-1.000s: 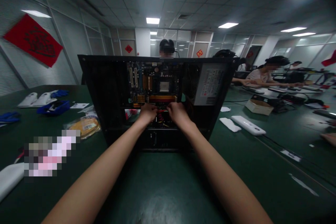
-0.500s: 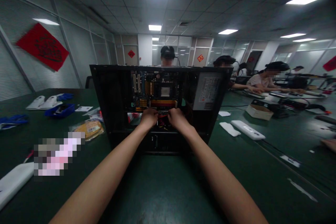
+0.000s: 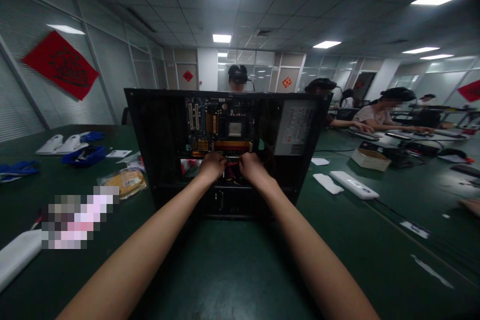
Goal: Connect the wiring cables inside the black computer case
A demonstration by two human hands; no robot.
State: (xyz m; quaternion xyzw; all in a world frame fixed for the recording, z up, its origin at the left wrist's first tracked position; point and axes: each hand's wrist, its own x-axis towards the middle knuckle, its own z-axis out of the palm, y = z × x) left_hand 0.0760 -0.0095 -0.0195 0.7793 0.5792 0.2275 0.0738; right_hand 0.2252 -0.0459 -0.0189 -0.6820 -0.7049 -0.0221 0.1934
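An open black computer case [image 3: 148, 130] stands in front of me on the green table, tilted slightly. Inside it are a motherboard [image 3: 221, 108] with a square processor socket [image 3: 235, 129], and a silver power supply [image 3: 297, 127] at the upper right. Both my hands reach into the case, at the motherboard's lower edge just under the red and yellow memory slots [image 3: 234, 145]. My left hand [image 3: 212, 166] has its fingers curled closed, and my right hand [image 3: 253, 166] is closed a little way to its right. What their fingertips grip is hidden. Dark and reddish cables [image 3: 232, 174] show between them.
On the left lie a blue tray [image 3: 84, 156], blue-and-white gloves [image 3: 62, 144] and a bagged yellow item [image 3: 125, 182]. To the right are a white power bank-like block [image 3: 354, 185] with a cable and a cardboard box [image 3: 370, 159]. Several people sit farther back.
The view has shifted slightly, and the case appears a little higher and wider. Both hands stay at the same spot under the memory slots, with their fingers closed.
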